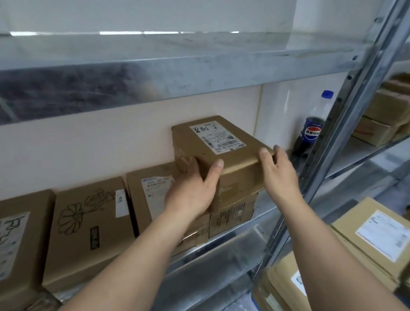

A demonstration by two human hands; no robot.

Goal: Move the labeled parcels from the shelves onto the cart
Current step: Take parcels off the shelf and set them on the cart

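While gripped, parcel [220,154] between hands [191,191] [279,173].

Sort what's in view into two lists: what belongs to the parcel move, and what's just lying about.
Belongs to the job:
- labeled parcel, gripped by left hand and right hand
- printed box beneath it
- lotus-drawing box and scribbled-label box on the same shelf

Just lying about:
- cola bottle, standing behind the parcel
- metal upright of the rack

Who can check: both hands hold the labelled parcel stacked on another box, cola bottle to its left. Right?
Wrong side: the head view shows the cola bottle right of the parcel, which the left hand and right hand do hold.
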